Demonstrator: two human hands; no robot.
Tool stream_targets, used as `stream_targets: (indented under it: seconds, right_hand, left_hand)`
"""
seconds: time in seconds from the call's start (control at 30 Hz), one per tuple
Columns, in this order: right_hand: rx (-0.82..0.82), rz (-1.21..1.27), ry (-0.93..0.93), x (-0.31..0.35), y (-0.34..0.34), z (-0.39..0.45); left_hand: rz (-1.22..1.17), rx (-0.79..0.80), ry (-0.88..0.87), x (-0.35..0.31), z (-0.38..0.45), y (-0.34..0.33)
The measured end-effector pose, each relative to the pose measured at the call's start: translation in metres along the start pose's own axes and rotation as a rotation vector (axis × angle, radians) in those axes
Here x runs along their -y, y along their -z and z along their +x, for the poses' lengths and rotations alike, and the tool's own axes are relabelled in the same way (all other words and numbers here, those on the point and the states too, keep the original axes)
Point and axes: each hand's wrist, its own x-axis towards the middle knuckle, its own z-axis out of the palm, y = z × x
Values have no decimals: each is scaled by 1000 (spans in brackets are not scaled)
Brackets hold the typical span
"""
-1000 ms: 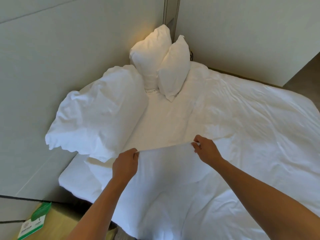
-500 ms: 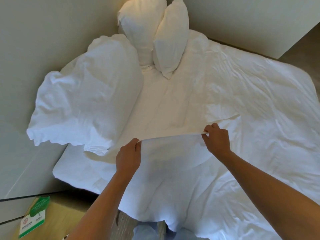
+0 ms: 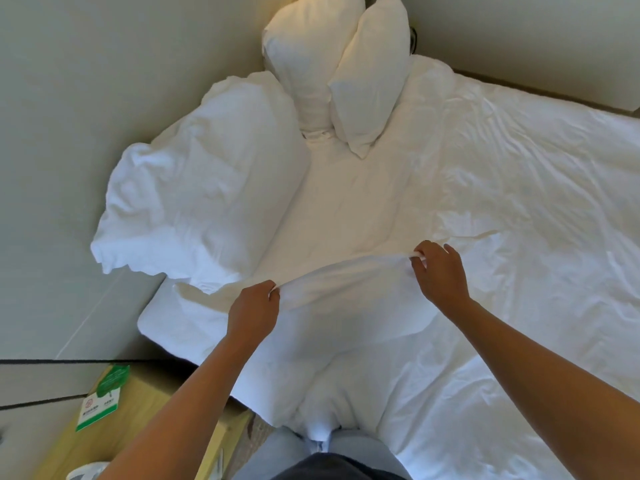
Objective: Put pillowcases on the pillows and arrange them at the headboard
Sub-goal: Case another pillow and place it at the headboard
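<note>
Near the middle of my view, I see the left hand and the right hand each pinching the upper edge of a white pillowcase, fingers curled around the cloth. That edge is stretched between the two hands, raised off the bed, with the left hand nearer to me and the right hand a little farther and to the right. Below the held edge the pillowcase hangs down toward the near side of the bed, where its lower end bunches up against the person's legs.

Far left of the hands, a large rumpled pillow leans against the wall, well apart from the held cloth. Beyond it, two pillows stand upright in the far corner, touching each other: the left one and the right one. Their tops are cut off by the upper frame edge.

I cannot tell whether the pillowcase already has a pillow inside it; white cloth on white sheet makes its edges hard to trace. The thumbs are mostly hidden behind the cloth.

At near left, a wooden bedside table carries a green and white card, whose print is too small for me to read.
</note>
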Motion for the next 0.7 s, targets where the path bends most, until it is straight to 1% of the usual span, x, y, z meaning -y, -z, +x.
stream_targets:
  seconds: [0.07,0.2,0.33,0.5,0.6,0.7]
  right_hand:
    - [10,34,10,-10,-7,6]
    - [93,111,-63,-21,-15,14]
    - [116,119,-50,-27,-19,19]
    - [84,147,19,-19,-13,26]
    - [61,143,36,-12,-7,28]
    - [91,128,18,-7,-4,29]
  left_hand:
    - [41,1,13,-6,-3,0]
    - [110,-3,48,-18,-3,1]
    - [154,-5,45,-20,-4,9]
    - [213,-64,5,-17,-6,26]
    - [308,-62,-12,-19,-2,38]
    - [384,-46,4,-21,0,47]
